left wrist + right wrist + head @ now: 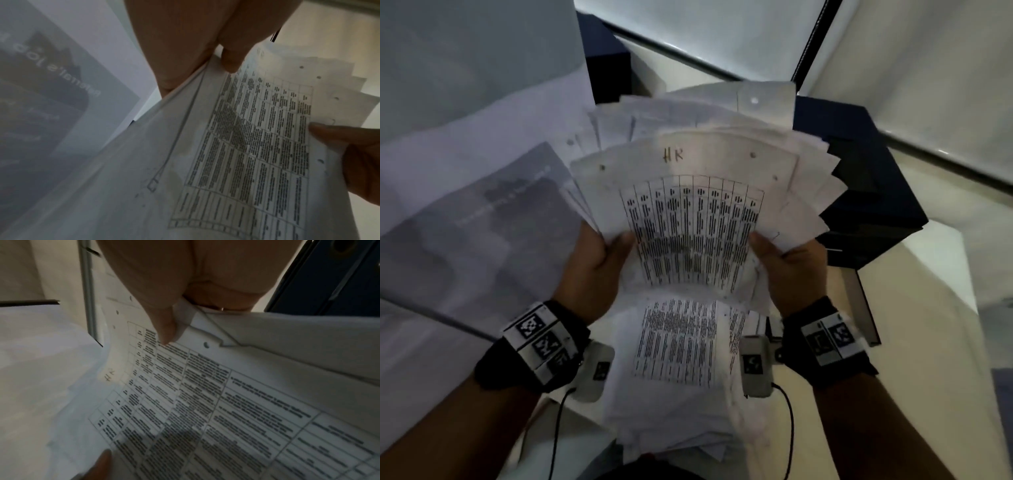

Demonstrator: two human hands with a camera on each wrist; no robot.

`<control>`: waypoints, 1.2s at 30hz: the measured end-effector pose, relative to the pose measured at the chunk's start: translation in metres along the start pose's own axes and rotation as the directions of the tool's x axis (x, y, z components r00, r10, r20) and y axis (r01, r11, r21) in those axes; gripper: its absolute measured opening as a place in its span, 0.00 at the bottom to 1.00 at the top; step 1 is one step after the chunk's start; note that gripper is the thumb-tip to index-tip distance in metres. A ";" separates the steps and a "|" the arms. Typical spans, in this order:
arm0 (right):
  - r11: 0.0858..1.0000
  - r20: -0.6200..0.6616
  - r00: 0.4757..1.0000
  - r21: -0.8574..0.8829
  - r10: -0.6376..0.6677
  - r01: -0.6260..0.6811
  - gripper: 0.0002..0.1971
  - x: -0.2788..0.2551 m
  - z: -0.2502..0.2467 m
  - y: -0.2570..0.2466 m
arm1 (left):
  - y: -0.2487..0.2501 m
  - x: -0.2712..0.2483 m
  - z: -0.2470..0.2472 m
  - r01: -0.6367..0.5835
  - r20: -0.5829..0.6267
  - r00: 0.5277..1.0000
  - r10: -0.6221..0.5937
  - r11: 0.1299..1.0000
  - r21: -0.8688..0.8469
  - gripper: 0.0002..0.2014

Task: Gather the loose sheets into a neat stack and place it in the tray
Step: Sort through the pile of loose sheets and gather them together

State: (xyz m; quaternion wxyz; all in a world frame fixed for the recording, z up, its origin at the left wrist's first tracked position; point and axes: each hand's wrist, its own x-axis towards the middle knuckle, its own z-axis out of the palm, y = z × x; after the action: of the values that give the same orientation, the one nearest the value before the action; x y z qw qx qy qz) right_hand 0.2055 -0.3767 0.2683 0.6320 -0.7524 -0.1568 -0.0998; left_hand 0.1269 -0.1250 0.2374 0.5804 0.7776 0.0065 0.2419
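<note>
"HR" is handwritten at the top of the front sheet (693, 205), above a printed table too blurred to read. In the left wrist view, at left, a grey page (51, 105) shows mirrored words, roughly "Referral's job"; the rest is illegible. The wristband markers (541, 337) carry only patterns.

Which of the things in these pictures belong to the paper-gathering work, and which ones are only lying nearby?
Belonging to the job:
- fanned bundle of white printed sheets, top one marked "HR"
- left hand and right hand, gripping its two sides
- more white printed sheets lying below the hands
- dark blue stacked tray, probably the goal

Just lying about:
- grey printed poster
- white desk
</note>
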 end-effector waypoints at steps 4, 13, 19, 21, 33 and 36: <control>0.981 -0.027 0.989 0.131 0.145 -0.140 0.18 -0.010 0.006 0.009 | -0.005 -0.009 0.019 0.105 0.033 0.994 -0.103 0.990 -0.096 0.23; 0.936 -0.007 0.956 0.203 0.294 -0.287 0.22 -0.016 0.005 0.027 | -0.020 -0.009 0.024 0.319 0.131 0.945 -0.299 0.929 -0.186 0.31; 0.917 -0.036 0.959 0.304 0.283 -0.259 0.12 -0.006 0.001 0.008 | -0.006 -0.001 0.023 0.105 -0.023 0.994 -0.111 0.977 -0.185 0.12; 0.923 -0.040 0.960 0.287 0.277 -0.255 0.14 -0.004 -0.002 0.013 | -0.006 -0.001 0.022 0.021 -0.067 0.997 -0.031 0.990 -0.138 0.16; 0.968 -0.085 0.970 0.125 0.229 -0.218 0.16 -0.003 -0.003 0.023 | -0.013 -0.001 0.034 0.151 -0.268 0.952 -0.144 0.989 0.005 0.10; 0.945 -0.002 0.945 -0.004 0.328 -0.328 0.17 -0.020 0.002 0.047 | -0.032 -0.019 0.041 0.273 -0.163 0.943 -0.290 0.955 -0.118 0.15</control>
State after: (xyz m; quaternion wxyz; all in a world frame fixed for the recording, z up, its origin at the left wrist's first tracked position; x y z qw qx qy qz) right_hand 0.2043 -0.3843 0.2175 0.6383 -0.7692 -0.0286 0.0059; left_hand 0.1341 -0.1566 0.1925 0.6421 0.7156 0.1581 0.2250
